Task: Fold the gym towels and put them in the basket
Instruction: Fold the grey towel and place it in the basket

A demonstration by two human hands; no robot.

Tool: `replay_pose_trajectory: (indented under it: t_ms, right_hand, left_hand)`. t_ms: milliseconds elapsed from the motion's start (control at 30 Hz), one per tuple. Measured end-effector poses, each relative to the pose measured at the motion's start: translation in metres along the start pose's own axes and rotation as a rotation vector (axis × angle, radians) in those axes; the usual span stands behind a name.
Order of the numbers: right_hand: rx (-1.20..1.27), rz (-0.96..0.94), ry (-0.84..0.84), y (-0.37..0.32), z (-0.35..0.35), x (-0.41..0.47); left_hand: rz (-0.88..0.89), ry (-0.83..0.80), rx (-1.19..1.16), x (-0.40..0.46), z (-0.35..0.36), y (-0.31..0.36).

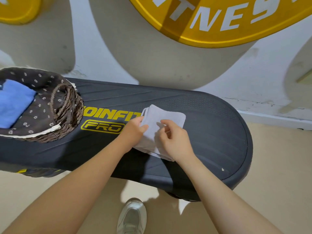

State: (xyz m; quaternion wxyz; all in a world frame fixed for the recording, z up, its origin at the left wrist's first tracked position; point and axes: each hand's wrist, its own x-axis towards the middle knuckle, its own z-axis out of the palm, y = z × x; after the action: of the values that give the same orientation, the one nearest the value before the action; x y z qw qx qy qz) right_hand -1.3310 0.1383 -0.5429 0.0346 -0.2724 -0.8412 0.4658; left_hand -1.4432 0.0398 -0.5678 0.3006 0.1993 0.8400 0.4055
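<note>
A small white gym towel (166, 116), folded into a thick square, lies on the black step platform (211, 125). My left hand (133, 130) grips its left edge, thumb on top. My right hand (175, 141) rests over the towel's near right part with the fingers curled, pinching a fold near the middle. At the left end of the platform stands a brown wicker basket (67, 107) with a dark flowered lining. A folded blue towel (13, 105) lies inside it.
The platform stands against a white wall with large yellow sign shapes (219, 22). Beige floor lies in front and to the right. My white shoe (132, 217) is below the platform's near edge.
</note>
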Motion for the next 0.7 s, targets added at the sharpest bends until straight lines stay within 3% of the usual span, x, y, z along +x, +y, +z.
replay_pose_trajectory:
  t_ms: [67, 233, 333, 400, 467, 533, 700]
  right_hand:
    - [-0.199, -0.071, 0.06, 0.011, -0.006, 0.0]
    - [-0.555, -0.061, -0.124, 0.03, -0.001, -0.001]
    - [-0.608, -0.018, -0.14, 0.034, 0.006, -0.004]
    - [-0.611, 0.008, -0.139, 0.037, 0.011, -0.003]
    - [-0.632, 0.022, -0.148, 0.039, 0.015, -0.003]
    - [-0.666, 0.025, -0.153, 0.043, 0.02, -0.003]
    - [-0.578, 0.09, -0.075, 0.048, 0.027, 0.011]
  left_hand:
    - [0.018, 0.019, 0.127, 0.007, -0.002, -0.007]
    - [0.185, 0.058, 0.28, 0.009, 0.006, -0.012]
    - [0.19, 0.043, 0.412, 0.005, 0.009, -0.02]
    - [0.194, 0.21, 0.49, 0.002, 0.006, -0.024]
    - [0.293, 0.221, 0.809, 0.002, 0.007, -0.031]
    - [0.366, 0.15, 0.989, 0.005, 0.005, -0.039]
    - [0.446, -0.106, 1.068, 0.018, -0.006, -0.041]
